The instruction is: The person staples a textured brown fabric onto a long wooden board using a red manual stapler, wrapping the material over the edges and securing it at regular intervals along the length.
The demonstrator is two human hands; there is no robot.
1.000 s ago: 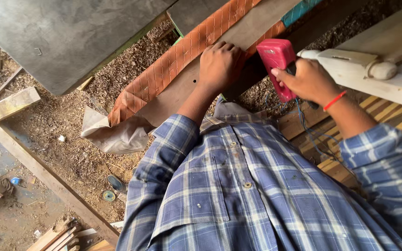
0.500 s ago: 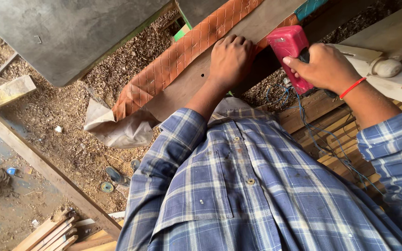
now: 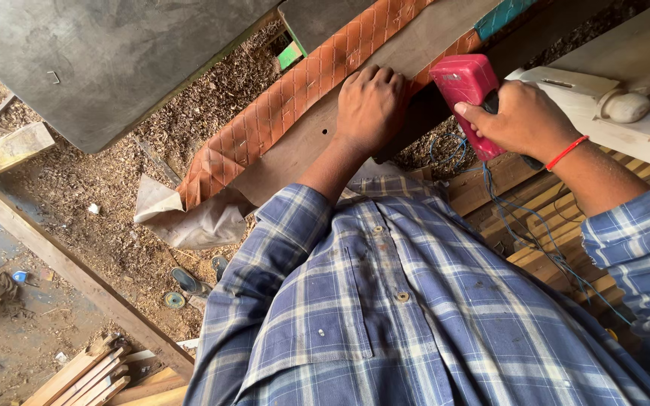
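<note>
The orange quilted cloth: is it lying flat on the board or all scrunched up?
Flat. The orange quilted cloth lies stretched along the dark board, with the left hand pressing beside it.

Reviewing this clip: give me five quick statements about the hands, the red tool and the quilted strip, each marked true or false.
1. The right hand grips a red power tool. True.
2. The left hand is lifted clear of the work. False: it presses on the panel beside the orange quilted strip.
3. A blue cord hangs down from the tool. True.
4. The right wrist is bare. False: it wears a red band.
5. The floor is swept clean. False: sawdust covers it.
</note>
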